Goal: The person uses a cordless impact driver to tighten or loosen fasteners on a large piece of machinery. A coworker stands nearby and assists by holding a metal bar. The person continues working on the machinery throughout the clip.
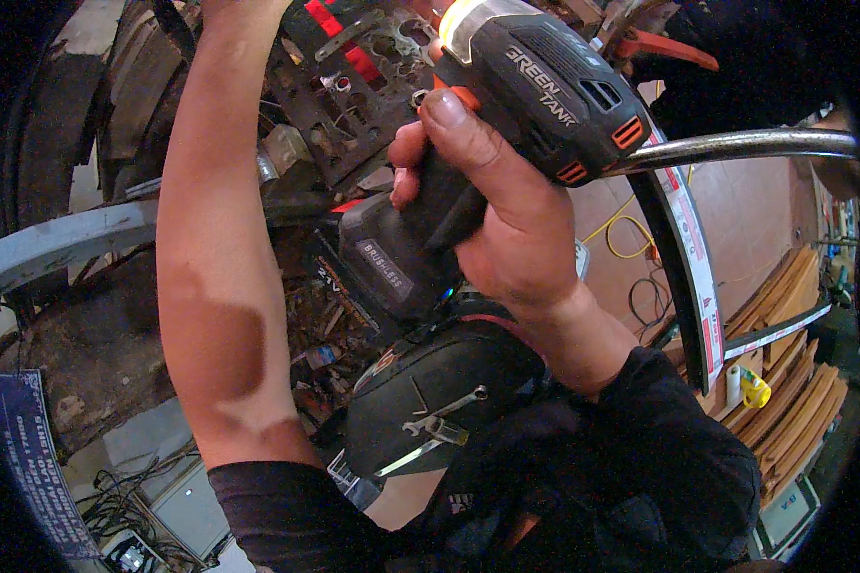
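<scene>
My right hand is wrapped round the grip of a black and orange cordless power driver. The driver's nose points to the upper left, with a bright glare at its front. Its battery pack hangs at the lower left. My left forearm stretches up along the left side, and the hand lies beyond the top edge, out of sight. Between the forearm and the driver is a dark metal plate with holes, red strips and several metal parts on it.
Below the driver, a combination wrench and other hand tools lie on a black padded surface. A grey bent bar crosses at left, a shiny tube at right. Wooden strips and a yellow cable lie on the right.
</scene>
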Demonstrator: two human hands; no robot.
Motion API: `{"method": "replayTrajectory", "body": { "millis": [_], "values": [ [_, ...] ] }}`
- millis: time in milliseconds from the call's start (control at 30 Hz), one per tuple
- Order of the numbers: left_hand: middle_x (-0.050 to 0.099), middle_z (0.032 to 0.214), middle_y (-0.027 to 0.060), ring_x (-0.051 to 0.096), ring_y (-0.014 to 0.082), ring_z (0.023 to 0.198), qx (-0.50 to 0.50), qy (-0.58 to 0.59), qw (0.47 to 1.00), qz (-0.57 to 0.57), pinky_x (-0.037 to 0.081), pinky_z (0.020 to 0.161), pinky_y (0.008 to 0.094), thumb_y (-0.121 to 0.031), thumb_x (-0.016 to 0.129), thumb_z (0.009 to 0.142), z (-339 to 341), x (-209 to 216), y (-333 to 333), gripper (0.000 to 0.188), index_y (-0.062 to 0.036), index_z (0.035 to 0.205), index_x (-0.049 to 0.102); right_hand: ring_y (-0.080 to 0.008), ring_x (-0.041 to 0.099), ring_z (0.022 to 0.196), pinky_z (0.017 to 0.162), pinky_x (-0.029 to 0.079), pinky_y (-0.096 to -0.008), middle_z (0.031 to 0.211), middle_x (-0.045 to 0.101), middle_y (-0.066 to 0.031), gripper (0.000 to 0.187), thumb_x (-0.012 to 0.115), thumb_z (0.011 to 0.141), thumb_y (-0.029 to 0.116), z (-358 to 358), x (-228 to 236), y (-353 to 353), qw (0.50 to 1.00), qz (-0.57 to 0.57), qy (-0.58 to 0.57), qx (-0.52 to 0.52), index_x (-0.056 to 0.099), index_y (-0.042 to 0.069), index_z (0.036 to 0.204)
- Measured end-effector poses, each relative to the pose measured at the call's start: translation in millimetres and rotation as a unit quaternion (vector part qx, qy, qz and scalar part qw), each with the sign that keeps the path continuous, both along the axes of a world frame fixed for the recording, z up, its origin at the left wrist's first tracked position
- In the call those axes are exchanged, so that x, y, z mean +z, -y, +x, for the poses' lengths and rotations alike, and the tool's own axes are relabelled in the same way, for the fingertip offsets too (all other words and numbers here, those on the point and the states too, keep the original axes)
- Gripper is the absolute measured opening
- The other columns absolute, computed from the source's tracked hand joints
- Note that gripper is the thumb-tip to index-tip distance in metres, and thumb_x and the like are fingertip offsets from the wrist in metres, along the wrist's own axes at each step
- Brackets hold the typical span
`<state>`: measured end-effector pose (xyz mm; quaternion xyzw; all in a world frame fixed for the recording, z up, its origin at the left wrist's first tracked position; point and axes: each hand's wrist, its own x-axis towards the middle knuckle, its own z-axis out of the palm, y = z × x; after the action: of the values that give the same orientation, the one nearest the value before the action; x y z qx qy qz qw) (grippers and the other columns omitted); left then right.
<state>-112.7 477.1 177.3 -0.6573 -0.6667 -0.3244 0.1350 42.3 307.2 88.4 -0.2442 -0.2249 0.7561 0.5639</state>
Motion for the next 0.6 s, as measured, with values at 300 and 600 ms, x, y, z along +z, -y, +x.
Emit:
{"method": "replayTrajectory", "body": {
  "millis": [300, 600],
  "values": [
    [0.072, 0.107, 0.0339, 0.069, 0.0473, 0.104, -0.002, -0.009, 1.0, -0.025, 0.051, 0.092, 0.052, -0.039, 0.069, 0.088, 0.7, 1.9, 7.3, 0.053, 0.0102, 0.107, 0.073, -0.0145, 0.066, 0.082, 0.076, 0.054, -0.0288, 0.091, 0.065, -0.0053, 0.035, 0.069, 0.102, 0.016, 2.5, -5.0, -1.6, 0.999, 0.013, 0.035, 0.026, 0.062, 0.0, 0.132],
    [0.069, 0.116, 0.0369, 0.068, 0.048, 0.11, 0.023, -0.009, 0.998, -0.05, 0.051, 0.096, 0.0515, -0.041, 0.071, 0.09, -2.3, 1.8, 1.8, 0.061, 0.015, 0.112, 0.07, -0.0134, 0.064, 0.082, 0.078, 0.053, -0.0281, 0.092, 0.064, -0.0039, 0.035, 0.069, 0.104, 0.02, 0.4, -8.1, -5.7, 0.999, 0.013, 0.029, 0.034, 0.062, 0.001, 0.131]
  ]
}}
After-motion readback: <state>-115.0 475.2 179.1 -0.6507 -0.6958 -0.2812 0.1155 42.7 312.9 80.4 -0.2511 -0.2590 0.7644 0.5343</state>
